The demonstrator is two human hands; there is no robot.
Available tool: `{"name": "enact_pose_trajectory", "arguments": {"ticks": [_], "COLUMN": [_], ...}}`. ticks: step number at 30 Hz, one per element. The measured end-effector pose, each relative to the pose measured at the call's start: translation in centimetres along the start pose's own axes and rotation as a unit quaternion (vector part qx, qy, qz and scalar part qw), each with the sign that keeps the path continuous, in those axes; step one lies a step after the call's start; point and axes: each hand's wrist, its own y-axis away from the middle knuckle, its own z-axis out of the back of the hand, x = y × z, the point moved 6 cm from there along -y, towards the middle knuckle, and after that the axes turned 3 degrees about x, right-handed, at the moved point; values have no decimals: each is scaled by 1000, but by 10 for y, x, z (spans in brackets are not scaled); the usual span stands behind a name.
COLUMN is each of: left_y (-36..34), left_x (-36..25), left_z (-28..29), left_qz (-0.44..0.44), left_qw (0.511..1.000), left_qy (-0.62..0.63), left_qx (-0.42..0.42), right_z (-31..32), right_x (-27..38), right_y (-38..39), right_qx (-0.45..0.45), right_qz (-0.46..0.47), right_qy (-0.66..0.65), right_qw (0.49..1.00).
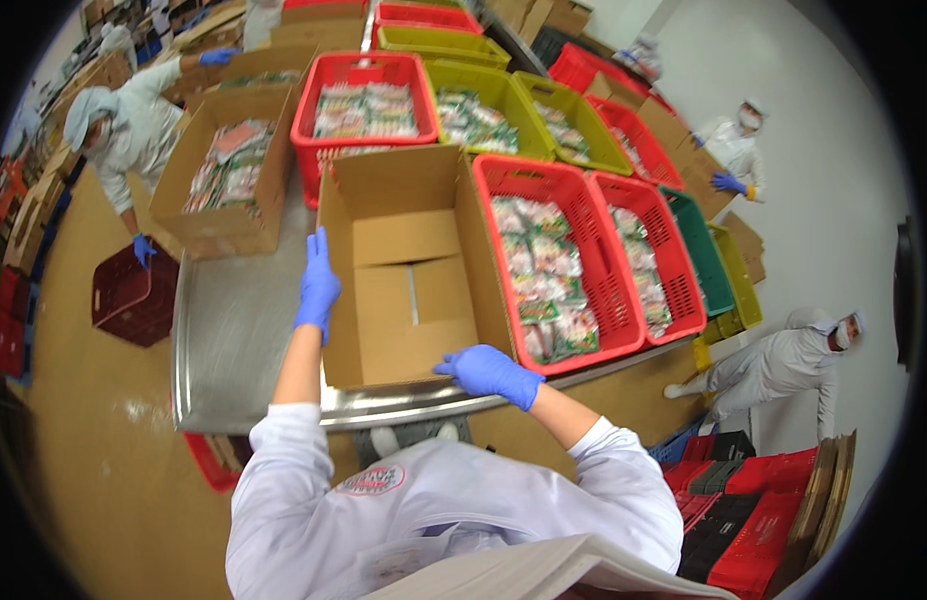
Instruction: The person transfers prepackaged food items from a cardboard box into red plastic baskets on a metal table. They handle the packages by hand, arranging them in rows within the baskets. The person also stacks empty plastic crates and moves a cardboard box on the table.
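An open cardboard box (404, 235) stands on the steel table (229, 325) in front of me, with nothing inside and a narrow slit between its bottom flaps. My left hand (319, 285), in a blue glove, lies along the outside of the box's left wall with its fingers stretched out. At the near right corner, my right hand (491, 375), also blue-gloved, has its fingers curled over the box's near rim. Directly right of the box, a red crate (616, 300) holds rows of small plastic packets (544, 262).
A second red crate (679, 270) with packets, a red crate (306, 145) behind, and olive crates (539, 140) crowd the table. A filled cardboard box (224, 235) stands left. One co-worker (134, 125) holds a maroon crate (134, 300); others stand right. Stacked red and black crates (754, 510) are lower right.
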Motion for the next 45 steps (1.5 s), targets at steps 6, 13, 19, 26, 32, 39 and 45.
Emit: {"name": "enact_pose_trajectory", "arguments": {"ticks": [6, 13, 19, 26, 32, 39, 45], "left_y": [5, -9, 7, 6, -2, 5, 8], "left_x": [-17, -13, -15, -19, 16, -10, -6], "left_z": [-30, -38, -30, -27, -47, -26, -14], "left_qz": [28, 70, 42, 80, 79, 92, 174], "left_qw": [999, 995, 996, 997, 993, 992, 978], "left_qy": [-38, -72, -74, 5, -12, 46, -105], "left_qx": [7, 6, 3, -18, -81, -68, -49], "right_z": [-96, -165, -123, -159, -137, 13, 156], "right_x": [-6, 1, -35, -47, -45, -32, -247], "right_y": [46, 18, -21, -34, -26, -3, 2], "right_qx": [-162, -80, -24, -188, -140, -118, -382], "right_qz": [2, -77, -165, -204, -156, 199, 101], "right_qy": [-37, -168, -116, -5, -90, -332, -321], "right_qw": [986, 980, 979, 961, 974, 914, 861]}}
